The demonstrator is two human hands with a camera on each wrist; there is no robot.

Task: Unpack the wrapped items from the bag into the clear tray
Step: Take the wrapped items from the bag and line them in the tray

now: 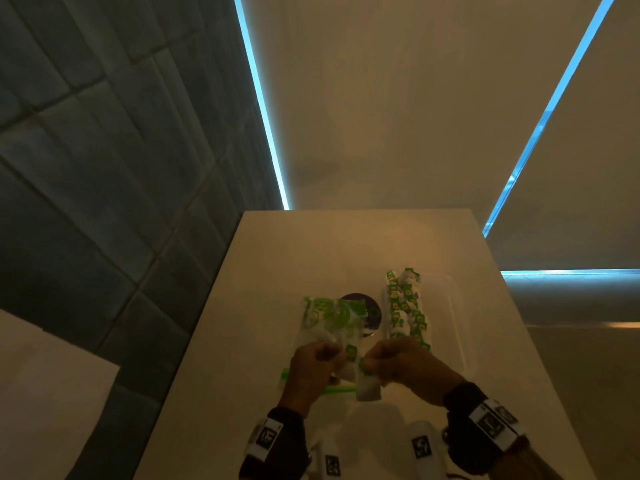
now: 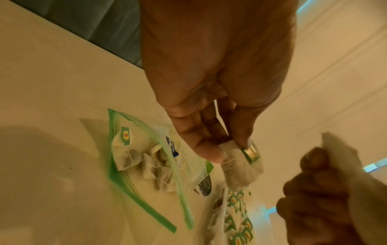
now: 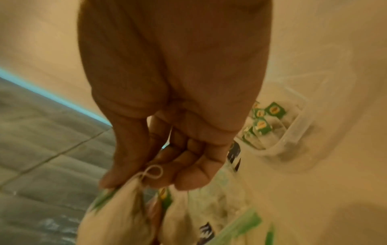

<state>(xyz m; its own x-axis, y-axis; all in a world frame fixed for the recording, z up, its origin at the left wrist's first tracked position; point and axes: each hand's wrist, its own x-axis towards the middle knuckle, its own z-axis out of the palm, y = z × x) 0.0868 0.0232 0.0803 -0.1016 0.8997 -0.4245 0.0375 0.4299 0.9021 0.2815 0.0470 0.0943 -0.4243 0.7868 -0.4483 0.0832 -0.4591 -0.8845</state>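
A clear zip bag (image 1: 329,320) with green print and a green zip strip lies open on the pale table, with several tea bags (image 2: 127,157) still inside. My left hand (image 1: 329,355) pinches one white tea bag (image 2: 240,167) with a green tag between thumb and fingers, just above the bag's mouth. My right hand (image 1: 374,365) holds another tea bag (image 3: 125,208) by its top, where the string loops. The two hands are close together. To the right stands the clear tray (image 1: 453,306), with a row of green-tagged tea bags (image 1: 405,306) along its left side.
A dark round disc (image 1: 372,315) lies on the table between the zip bag and the tray, partly under the bag. The table's left edge (image 1: 194,341) drops to a grey tiled floor. Pale wall panels rise behind the table.
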